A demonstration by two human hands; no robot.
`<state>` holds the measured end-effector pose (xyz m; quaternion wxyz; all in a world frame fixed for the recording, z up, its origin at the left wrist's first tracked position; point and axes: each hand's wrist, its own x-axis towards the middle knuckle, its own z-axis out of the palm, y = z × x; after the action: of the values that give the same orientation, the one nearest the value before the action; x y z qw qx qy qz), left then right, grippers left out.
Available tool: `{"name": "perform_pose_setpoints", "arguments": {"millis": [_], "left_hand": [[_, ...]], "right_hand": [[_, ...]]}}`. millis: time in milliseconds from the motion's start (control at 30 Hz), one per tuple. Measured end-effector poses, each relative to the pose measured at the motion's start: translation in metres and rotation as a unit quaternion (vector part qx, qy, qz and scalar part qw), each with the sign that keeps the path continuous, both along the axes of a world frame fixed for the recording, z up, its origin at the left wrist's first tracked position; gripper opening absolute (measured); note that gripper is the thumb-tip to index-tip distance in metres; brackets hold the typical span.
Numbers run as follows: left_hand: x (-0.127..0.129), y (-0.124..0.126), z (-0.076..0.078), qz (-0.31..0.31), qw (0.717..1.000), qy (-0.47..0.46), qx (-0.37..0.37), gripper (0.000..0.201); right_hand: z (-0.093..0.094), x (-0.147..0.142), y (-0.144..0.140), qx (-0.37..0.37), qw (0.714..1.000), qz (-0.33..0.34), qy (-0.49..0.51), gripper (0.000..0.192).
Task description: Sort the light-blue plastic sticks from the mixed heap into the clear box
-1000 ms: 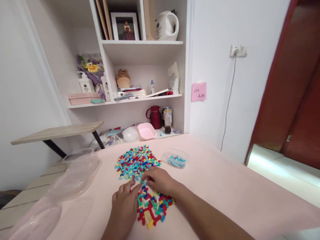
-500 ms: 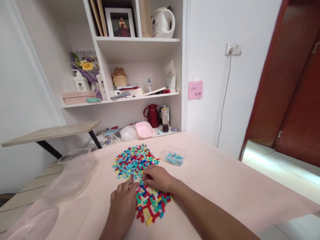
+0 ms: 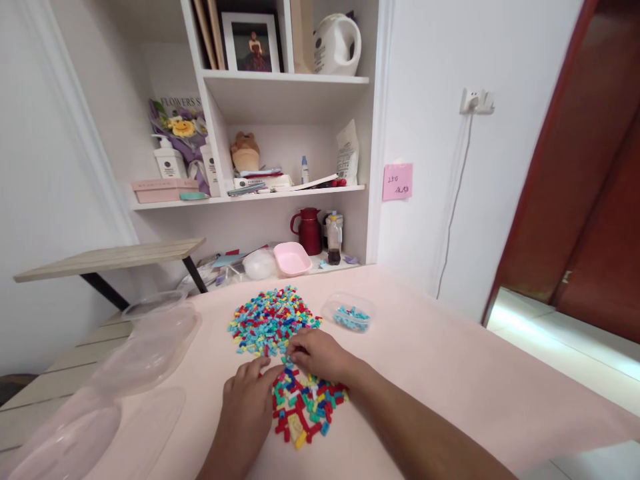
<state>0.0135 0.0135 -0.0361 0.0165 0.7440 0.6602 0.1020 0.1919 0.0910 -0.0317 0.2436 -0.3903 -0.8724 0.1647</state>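
Head view: looking down on a pale pink tabletop (image 3: pixel 450 373), both hands at the near edge of a spread of small plastic pieces.
Left hand (image 3: pixel 247 407): palm down, fingers loosely curled and close together, tips resting on the tabletop at the left edge of the near pile; whether it pinches a piece cannot be told.
Right hand (image 3: pixel 320 357): palm down, fingers bent and drawn together, tips (image 3: pixel 293 350) set at the seam between the two piles; they seem closed on a small piece, too small to make out.
Near pile (image 3: pixel 307 407): larger red, blue, green and yellow pieces, lying between and just below the two hands.
Far pile (image 3: pixel 270 317): finer mixed pieces, mostly light blue, red and yellow, just beyond the fingertips.
Small clear tub (image 3: pixel 349 312): right of the far pile, holding only light blue pieces.
Large clear containers (image 3: pixel 150 347): left of the piles, well apart from the hands.
Pink dish (image 3: pixel 293 259): on the low shelf behind the tabletop, beside a dark red jug (image 3: pixel 310 232).
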Motion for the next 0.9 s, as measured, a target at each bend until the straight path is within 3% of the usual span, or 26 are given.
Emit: {"name": "perform_pose_setpoints", "arguments": {"millis": [667, 900], "left_hand": [[0.0022, -0.0037, 0.0025, -0.004, 1.000, 0.012, -0.007, 0.054], [0.0045, -0.0043, 0.0042, 0.004, 1.000, 0.020, -0.013, 0.056]], "right_hand": [[0.0030, 0.0006, -0.0017, -0.010, 1.000, 0.005, 0.004, 0.025], [0.0045, 0.0038, -0.0019, -0.039, 0.999, 0.019, 0.010, 0.019]]}}
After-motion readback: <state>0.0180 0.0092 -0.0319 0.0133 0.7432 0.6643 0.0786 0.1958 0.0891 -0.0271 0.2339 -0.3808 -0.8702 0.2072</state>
